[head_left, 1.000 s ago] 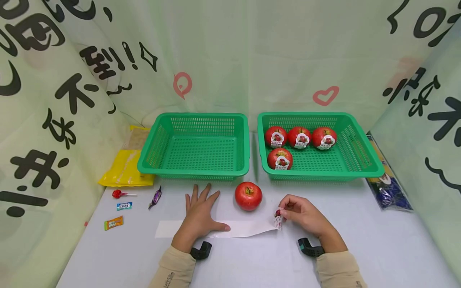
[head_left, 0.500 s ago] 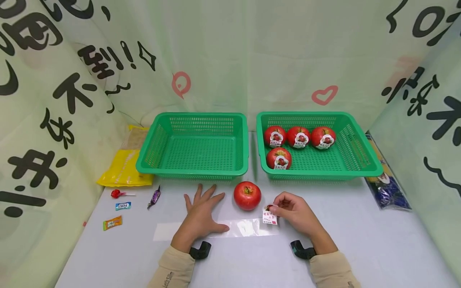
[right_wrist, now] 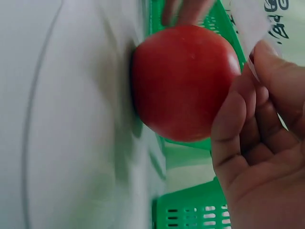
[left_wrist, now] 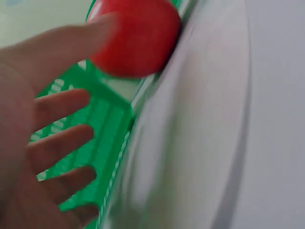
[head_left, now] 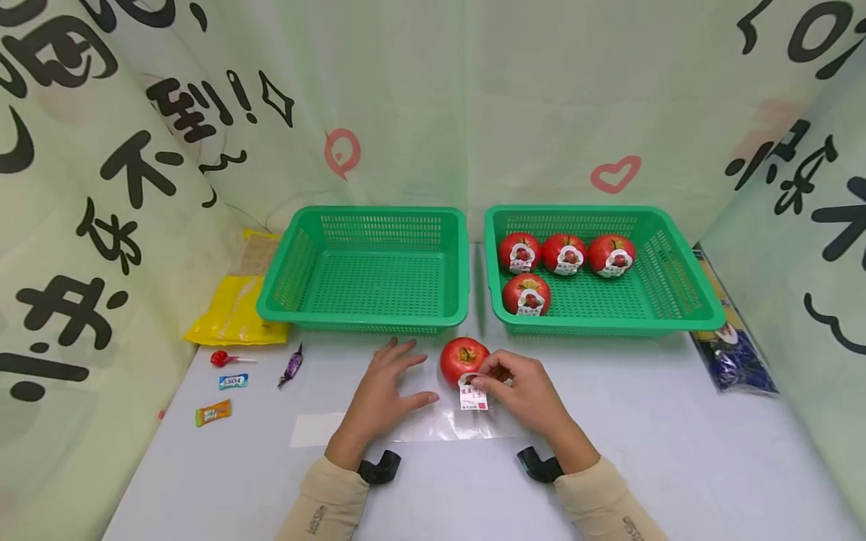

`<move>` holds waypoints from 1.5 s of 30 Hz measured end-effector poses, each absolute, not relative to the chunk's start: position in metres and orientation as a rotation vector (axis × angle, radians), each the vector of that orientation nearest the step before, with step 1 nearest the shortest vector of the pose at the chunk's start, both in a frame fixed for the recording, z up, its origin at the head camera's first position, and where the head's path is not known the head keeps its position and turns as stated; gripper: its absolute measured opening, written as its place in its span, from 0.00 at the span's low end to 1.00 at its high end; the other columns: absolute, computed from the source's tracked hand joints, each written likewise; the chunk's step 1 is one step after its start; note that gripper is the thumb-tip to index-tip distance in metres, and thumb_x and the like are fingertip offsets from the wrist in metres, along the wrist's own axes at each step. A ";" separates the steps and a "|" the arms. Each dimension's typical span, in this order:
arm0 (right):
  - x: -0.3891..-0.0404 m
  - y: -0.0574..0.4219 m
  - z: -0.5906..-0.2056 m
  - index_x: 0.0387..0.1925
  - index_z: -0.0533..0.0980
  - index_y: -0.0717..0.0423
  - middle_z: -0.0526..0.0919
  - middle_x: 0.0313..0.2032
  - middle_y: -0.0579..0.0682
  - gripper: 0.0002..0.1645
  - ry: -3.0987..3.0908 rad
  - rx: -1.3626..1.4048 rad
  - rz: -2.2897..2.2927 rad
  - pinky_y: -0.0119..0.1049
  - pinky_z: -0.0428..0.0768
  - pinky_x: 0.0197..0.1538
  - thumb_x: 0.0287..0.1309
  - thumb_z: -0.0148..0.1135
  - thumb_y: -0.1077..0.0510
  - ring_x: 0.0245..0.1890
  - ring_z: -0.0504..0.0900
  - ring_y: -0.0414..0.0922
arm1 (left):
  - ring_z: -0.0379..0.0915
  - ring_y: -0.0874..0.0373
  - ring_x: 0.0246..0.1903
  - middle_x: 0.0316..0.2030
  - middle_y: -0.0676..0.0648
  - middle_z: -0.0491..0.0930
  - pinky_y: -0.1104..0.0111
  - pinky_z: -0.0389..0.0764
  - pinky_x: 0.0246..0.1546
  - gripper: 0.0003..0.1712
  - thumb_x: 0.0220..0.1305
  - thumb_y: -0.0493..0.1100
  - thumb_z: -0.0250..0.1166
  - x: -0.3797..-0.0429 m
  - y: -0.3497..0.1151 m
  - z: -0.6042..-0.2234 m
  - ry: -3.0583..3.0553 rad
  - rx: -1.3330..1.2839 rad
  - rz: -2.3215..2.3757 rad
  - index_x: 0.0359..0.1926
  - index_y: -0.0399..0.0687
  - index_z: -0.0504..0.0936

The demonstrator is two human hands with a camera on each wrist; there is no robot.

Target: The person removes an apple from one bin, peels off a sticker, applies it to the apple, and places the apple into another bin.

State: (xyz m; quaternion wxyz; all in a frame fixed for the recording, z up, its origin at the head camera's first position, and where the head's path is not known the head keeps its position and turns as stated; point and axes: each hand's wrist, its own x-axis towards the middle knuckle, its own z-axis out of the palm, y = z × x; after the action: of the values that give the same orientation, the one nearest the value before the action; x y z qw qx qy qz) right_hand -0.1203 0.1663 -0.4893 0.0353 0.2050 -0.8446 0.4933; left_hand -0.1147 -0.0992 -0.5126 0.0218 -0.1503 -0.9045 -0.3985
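A red apple (head_left: 462,355) sits on the table in front of the gap between two green baskets. My right hand (head_left: 531,394) pinches a white printed sticker (head_left: 473,398) between thumb and index finger, and the sticker overlaps the apple's near side in the head view. In the right wrist view the curled fingers are close beside the apple (right_wrist: 183,83). My left hand (head_left: 379,394), fingers extended and thumb spread, is just left of the apple and holds nothing. Its thumb overlaps the apple (left_wrist: 143,40) in the left wrist view. Beneath both hands lies a glossy backing strip (head_left: 314,430).
One green basket (head_left: 361,327) stands back left. Another basket (head_left: 609,327) at back right holds several stickered apples (head_left: 526,293). On the left are a yellow bag (head_left: 233,312), a red lollipop (head_left: 219,358) and several wrapped candies (head_left: 291,366). A dark blue packet (head_left: 734,353) lies far right.
My right hand has carried the sticker leftward from the strip's right end to the apple's near side. My left hand has shifted slightly, its thumb now closer to the apple.
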 end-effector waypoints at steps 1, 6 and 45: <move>-0.121 0.165 -0.490 0.34 0.83 0.51 0.88 0.30 0.44 0.09 -2.588 0.624 1.506 0.29 0.82 0.35 0.57 0.79 0.61 0.29 0.79 0.34 | 0.65 0.36 0.76 0.72 0.42 0.76 0.36 0.67 0.75 0.38 0.53 0.52 0.84 -0.116 -0.096 -0.512 -2.769 -0.477 -1.276 0.64 0.45 0.84; -0.121 0.163 -0.494 0.33 0.83 0.51 0.87 0.30 0.44 0.10 -2.546 0.594 1.458 0.29 0.82 0.34 0.55 0.80 0.62 0.29 0.79 0.33 | 0.75 0.43 0.70 0.69 0.41 0.79 0.46 0.80 0.68 0.35 0.61 0.52 0.79 -0.123 -0.078 -0.502 -2.667 -0.535 -1.438 0.66 0.43 0.83; -0.121 0.151 -0.502 0.48 0.85 0.65 0.87 0.53 0.62 0.23 -2.460 0.468 1.263 0.47 0.92 0.43 0.51 0.84 0.61 0.49 0.89 0.56 | 0.79 0.42 0.66 0.66 0.37 0.80 0.63 0.86 0.58 0.31 0.62 0.37 0.78 -0.129 -0.056 -0.514 -2.441 -0.497 -1.803 0.65 0.35 0.82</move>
State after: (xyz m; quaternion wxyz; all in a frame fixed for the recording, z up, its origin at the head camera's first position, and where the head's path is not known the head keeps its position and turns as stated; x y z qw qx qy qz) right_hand -0.1213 0.1510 -0.5015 0.1678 0.1644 -0.8647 0.4440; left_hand -0.1287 -0.0564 -0.5142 0.0330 -0.1614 -0.7934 -0.5860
